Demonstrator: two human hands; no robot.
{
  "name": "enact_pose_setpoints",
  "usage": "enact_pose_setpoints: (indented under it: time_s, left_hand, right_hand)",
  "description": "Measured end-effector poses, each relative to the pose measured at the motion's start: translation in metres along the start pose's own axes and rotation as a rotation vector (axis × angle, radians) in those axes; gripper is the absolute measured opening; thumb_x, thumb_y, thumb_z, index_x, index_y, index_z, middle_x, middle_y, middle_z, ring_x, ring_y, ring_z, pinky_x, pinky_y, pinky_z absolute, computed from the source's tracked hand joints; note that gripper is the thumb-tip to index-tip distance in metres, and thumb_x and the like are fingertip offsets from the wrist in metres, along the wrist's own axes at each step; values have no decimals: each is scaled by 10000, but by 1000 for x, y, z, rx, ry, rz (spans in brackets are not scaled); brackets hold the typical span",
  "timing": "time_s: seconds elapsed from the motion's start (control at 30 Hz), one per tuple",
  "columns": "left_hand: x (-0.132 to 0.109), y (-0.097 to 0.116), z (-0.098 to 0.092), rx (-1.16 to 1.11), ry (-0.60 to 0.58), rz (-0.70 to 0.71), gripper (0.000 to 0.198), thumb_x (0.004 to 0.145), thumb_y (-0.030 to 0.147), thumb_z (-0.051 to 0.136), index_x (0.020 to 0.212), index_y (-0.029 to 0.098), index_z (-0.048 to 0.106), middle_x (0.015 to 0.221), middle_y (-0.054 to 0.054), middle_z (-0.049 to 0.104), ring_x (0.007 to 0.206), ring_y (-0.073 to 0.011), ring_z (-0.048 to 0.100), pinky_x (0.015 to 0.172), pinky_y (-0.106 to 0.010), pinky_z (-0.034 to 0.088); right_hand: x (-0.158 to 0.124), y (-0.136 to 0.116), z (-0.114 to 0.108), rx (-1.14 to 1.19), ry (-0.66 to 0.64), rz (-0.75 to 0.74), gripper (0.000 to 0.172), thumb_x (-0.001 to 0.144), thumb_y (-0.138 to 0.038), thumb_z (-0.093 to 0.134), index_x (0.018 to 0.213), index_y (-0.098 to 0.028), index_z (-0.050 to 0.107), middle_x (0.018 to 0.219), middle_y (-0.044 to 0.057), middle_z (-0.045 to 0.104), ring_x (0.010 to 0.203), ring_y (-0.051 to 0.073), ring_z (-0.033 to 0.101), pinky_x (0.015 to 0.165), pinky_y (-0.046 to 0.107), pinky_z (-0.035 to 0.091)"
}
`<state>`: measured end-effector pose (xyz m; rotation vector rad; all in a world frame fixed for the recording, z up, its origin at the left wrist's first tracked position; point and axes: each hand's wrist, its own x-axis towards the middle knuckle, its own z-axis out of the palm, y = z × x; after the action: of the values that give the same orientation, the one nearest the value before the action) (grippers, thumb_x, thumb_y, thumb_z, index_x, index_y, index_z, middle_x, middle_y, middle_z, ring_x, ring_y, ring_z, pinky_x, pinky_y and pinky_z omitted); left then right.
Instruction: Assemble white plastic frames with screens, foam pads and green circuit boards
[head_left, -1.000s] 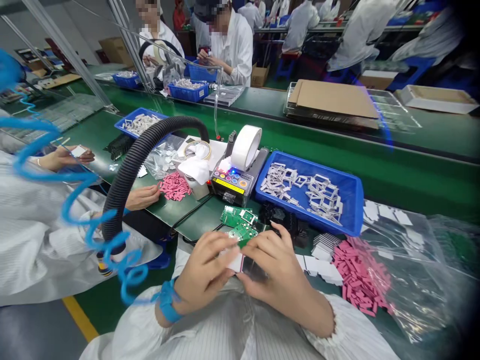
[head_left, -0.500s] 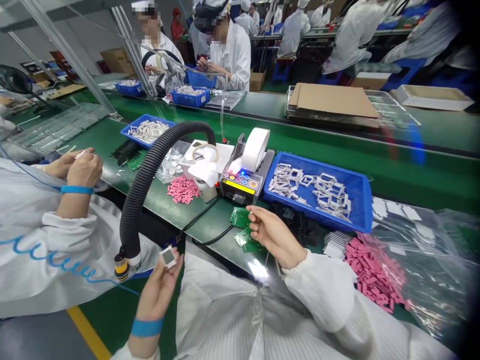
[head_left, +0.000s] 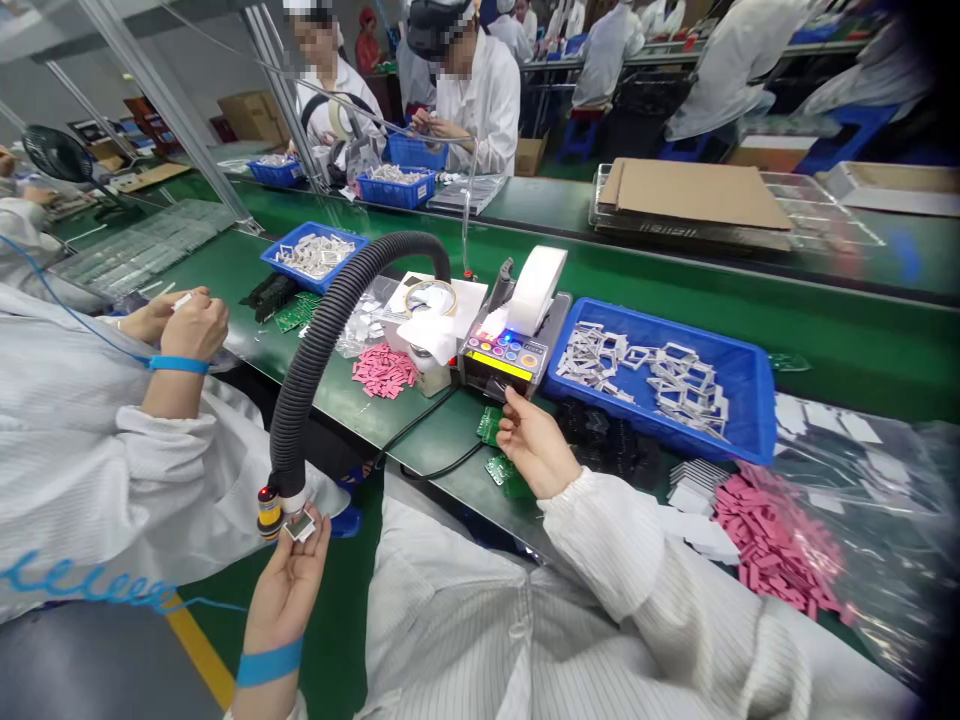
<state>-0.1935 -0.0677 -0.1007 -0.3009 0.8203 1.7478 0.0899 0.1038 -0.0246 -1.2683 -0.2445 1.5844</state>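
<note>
Screen [head_left: 300, 527]: held just below the mouth of the hose [head_left: 296, 400]; contact cannot be told.
Left hand [head_left: 289, 580]: turned palm up, fingers partly curled, the screen gripped at the fingertips.
Right hand [head_left: 536, 445]: set at the front of the dispenser [head_left: 499, 350], thumb and fingers nearly closed; whether tape is gripped cannot be told.
Screen border: a pale edge is shown; whether it has been fixed cannot be confirmed.
Frames [head_left: 589, 355]: left loose in the bin [head_left: 754, 425].
Boards [head_left: 491, 425], pink pieces [head_left: 772, 540]: left separate on the bench [head_left: 360, 415].
Gap between hands: crossed by the hose and a cable [head_left: 416, 425].
Dispenser outlet: partly hidden by the right hand.
</note>
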Motion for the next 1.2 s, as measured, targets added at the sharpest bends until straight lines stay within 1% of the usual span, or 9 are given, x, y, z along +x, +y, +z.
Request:
enact_pose_setpoints:
  time_s: [0.13, 0.3, 0.43, 0.53, 0.67, 0.83, 1.03, 1.13, 1.2]
  left_hand:
    - [-3, -29, 11, -9, -99, -113, 464, 955, 144, 264, 1391, 240, 390, 1046, -101, 736, 982, -187, 686, 951, -367, 516]
    - [-37, -91, 77, 107, -128, -349, 357, 937, 104, 336, 1018, 144, 681, 955, -94, 750, 913, -158, 699, 957, -360, 511]
    - [-64, -132, 134, 206, -258, -466, 198, 876, 107, 506, 863, 150, 699, 882, -46, 740, 843, -132, 685, 971, -348, 484]
    - [-74, -148, 154, 277, -375, -527, 96, 800, 145, 630, 874, 152, 690, 899, -31, 727, 840, -136, 672, 905, -305, 501]
    - [-80, -158, 161, 292, -453, -543, 187, 747, 214, 699, 930, 173, 689, 947, -14, 724, 886, -131, 653, 881, -264, 487]
    - [-84, -158, 164, 283, -411, -527, 184, 723, 190, 724, 903, 174, 692, 947, -12, 741, 898, -123, 663, 863, -246, 497]
    - [-86, -157, 166, 283, -395, -488, 188, 706, 180, 738, 889, 174, 700, 911, -13, 749, 810, -106, 667, 854, -246, 506]
    - [-83, -157, 164, 313, -404, -465, 183, 733, 177, 710, 916, 170, 698, 944, -17, 740, 879, -116, 664, 880, -233, 488]
    - [-82, -156, 163, 339, -403, -474, 178, 767, 191, 676, 942, 166, 694, 940, -21, 737, 898, -124, 665, 875, -230, 487]
  right_hand:
    - [-24, 0, -3, -58, -103, -75, 306, 665, -361, 762, 679, -191, 508, 610, -65, 424, 460, 41, 356, 381, 165, 286]
    - [-79, -2, -23, -253, -325, -160, 273, 639, -364, 774, 589, -177, 580, 684, -12, 496, 628, 101, 448, 561, 228, 408]
    - [-105, -15, -43, -601, -479, -520, 211, 720, -337, 708, 592, -198, 613, 1067, 70, 578, 1008, 229, 526, 859, 374, 433]
    - [-111, -23, -50, -713, -472, -700, 168, 769, -289, 658, 628, -207, 618, 1198, 78, 540, 1103, 252, 519, 912, 412, 425]
    - [-109, -26, -51, -799, -378, -821, 151, 763, -228, 642, 619, -203, 602, 1222, 75, 527, 1127, 256, 516, 909, 414, 434]
    - [-103, -29, -51, -878, -263, -859, 154, 766, -245, 628, 619, -204, 606, 1201, 74, 544, 1098, 253, 516, 925, 459, 398]
    - [-95, -27, -51, -954, -227, -938, 151, 784, -239, 602, 636, -207, 592, 1140, 74, 566, 1044, 253, 545, 875, 469, 416]
    - [-91, -20, -52, -1071, -137, -1143, 49, 809, -241, 589, 774, -207, 582, 1156, 103, 549, 1065, 266, 535, 870, 472, 420]
    - [-89, -13, -55, -1191, -126, -1378, 156, 829, -268, 592, 976, -217, 577, 1262, 133, 492, 1146, 294, 481, 911, 499, 392]
